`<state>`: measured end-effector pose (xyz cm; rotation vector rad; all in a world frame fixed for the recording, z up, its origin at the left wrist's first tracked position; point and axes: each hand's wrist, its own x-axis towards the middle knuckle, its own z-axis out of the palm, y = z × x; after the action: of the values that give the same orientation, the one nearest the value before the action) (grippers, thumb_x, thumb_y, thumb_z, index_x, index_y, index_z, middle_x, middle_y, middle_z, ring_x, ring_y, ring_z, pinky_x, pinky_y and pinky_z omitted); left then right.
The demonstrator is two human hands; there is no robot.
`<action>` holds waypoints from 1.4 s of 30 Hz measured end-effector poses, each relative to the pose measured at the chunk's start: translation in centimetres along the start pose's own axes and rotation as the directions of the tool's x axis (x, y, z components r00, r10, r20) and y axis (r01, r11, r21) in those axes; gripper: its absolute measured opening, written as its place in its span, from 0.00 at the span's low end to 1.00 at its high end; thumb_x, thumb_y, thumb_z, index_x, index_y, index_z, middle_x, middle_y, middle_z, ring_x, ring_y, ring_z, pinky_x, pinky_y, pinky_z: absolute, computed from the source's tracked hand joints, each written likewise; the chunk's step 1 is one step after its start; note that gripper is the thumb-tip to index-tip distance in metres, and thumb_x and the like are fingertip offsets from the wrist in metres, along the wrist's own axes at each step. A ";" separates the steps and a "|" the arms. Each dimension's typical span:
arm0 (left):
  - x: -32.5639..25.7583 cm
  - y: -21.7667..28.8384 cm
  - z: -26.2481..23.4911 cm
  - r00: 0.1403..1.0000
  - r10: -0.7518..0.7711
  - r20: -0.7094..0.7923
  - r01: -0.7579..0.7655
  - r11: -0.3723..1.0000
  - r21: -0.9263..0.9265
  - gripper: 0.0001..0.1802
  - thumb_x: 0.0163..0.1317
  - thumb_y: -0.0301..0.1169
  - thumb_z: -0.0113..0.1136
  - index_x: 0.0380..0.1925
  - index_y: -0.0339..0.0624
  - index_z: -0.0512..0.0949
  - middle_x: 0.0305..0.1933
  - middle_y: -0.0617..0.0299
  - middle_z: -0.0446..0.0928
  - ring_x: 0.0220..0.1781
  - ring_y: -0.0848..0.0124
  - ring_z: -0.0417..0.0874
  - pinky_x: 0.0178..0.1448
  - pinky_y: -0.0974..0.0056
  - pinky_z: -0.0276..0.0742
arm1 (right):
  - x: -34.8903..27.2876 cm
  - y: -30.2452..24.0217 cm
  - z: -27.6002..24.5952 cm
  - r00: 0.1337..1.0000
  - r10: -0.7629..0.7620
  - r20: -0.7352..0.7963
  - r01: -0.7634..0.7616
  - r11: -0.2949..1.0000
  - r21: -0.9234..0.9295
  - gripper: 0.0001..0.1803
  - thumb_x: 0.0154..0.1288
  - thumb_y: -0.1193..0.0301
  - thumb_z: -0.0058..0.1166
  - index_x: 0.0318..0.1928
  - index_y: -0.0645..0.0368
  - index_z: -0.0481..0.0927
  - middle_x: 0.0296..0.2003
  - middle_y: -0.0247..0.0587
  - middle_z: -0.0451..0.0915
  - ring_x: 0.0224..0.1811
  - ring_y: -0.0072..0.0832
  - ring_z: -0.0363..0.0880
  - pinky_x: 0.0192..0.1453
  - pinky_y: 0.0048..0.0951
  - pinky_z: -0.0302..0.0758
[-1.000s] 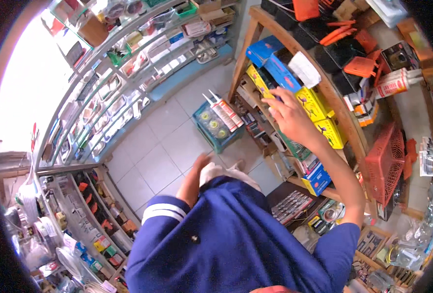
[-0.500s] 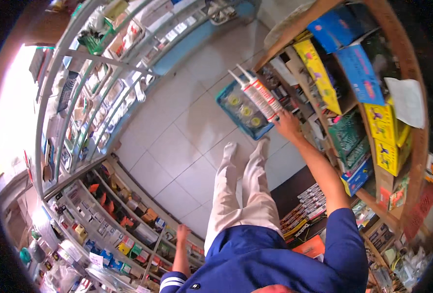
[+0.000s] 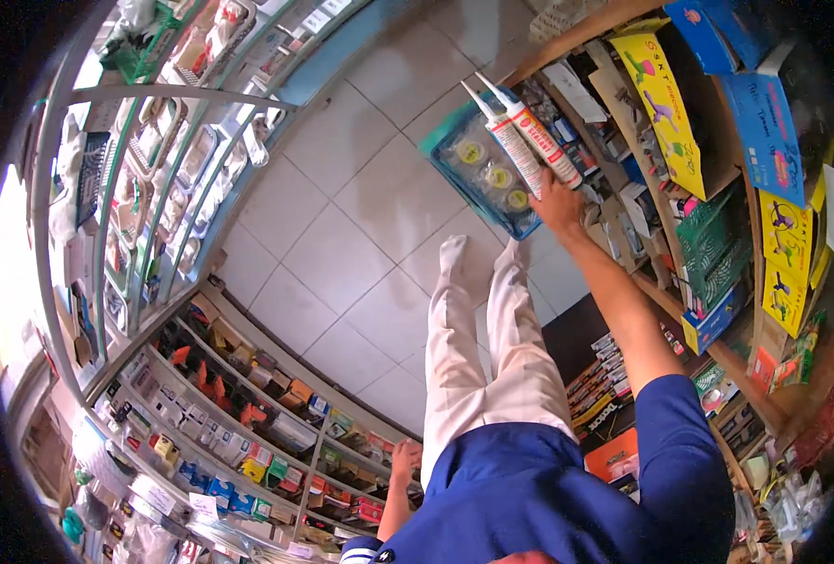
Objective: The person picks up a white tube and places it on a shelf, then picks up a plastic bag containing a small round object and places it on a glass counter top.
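The right hand point(image 3: 558, 202) is stretched out ahead of the person, its fingers wrapped around the lower ends of two white sealant cartridges point(image 3: 522, 141) with red labels, held side by side with their pointed nozzles aimed up and away. The cartridges hang just above a blue-green plastic crate point(image 3: 455, 155) that sits on the pale tiled floor point(image 3: 342, 235), with round tins showing inside the crate. Right of the crate rises a wooden shelf unit point(image 3: 661, 282) packed with yellow cartons point(image 3: 666, 103), blue boxes point(image 3: 765, 113) and a green basket point(image 3: 713, 235); the cartridges are close to its front edge. The left hand point(image 3: 404, 462) hangs low, well apart from the crate, beside the person's cream trousers point(image 3: 483, 348) and close to a low rack point(image 3: 276, 442) of small red, orange and blue packets; its fingers are too small and hidden to tell whether they are open or closed. Further left of the crate, a long glass-fronted display counter point(image 3: 163, 188) curves along the floor's far side.
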<state>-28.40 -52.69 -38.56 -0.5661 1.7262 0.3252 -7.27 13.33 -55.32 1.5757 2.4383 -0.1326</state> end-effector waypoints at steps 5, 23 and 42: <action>3.0 0.2 -3.1 0.999 0.040 0.003 -0.040 0.999 -0.032 0.26 0.69 0.49 0.50 0.60 0.46 0.66 0.49 0.54 0.81 0.46 0.63 0.83 0.43 0.54 0.78 | -1.5 -1.9 -2.1 0.984 0.101 0.144 -0.127 0.974 0.186 0.32 0.55 0.52 0.61 0.52 0.62 0.71 0.28 0.52 0.83 0.28 0.46 0.84 0.32 0.47 0.80; 3.6 5.9 0.0 0.955 0.273 0.115 -0.280 0.958 0.057 0.25 0.69 0.48 0.54 0.58 0.44 0.70 0.52 0.56 0.78 0.49 0.66 0.78 0.51 0.58 0.75 | -11.5 -4.4 -8.9 0.970 -0.035 0.239 -0.198 0.448 0.872 0.26 0.63 0.49 0.57 0.43 0.61 0.79 0.28 0.44 0.82 0.26 0.33 0.79 0.31 0.33 0.74; -31.5 34.0 21.0 -0.060 0.502 0.863 -0.830 0.455 -0.323 0.35 0.66 0.32 0.59 0.68 0.39 0.54 0.61 0.59 0.68 0.64 0.69 0.69 0.69 0.60 0.64 | -30.3 0.5 -37.9 0.853 -0.518 0.063 0.051 0.203 0.978 0.28 0.63 0.58 0.64 0.60 0.57 0.76 0.53 0.44 0.80 0.53 0.31 0.79 0.58 0.33 0.74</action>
<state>-24.34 -7.34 -15.86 0.8173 0.6980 0.8890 -0.53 -5.70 -11.19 1.0245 2.2491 -2.1988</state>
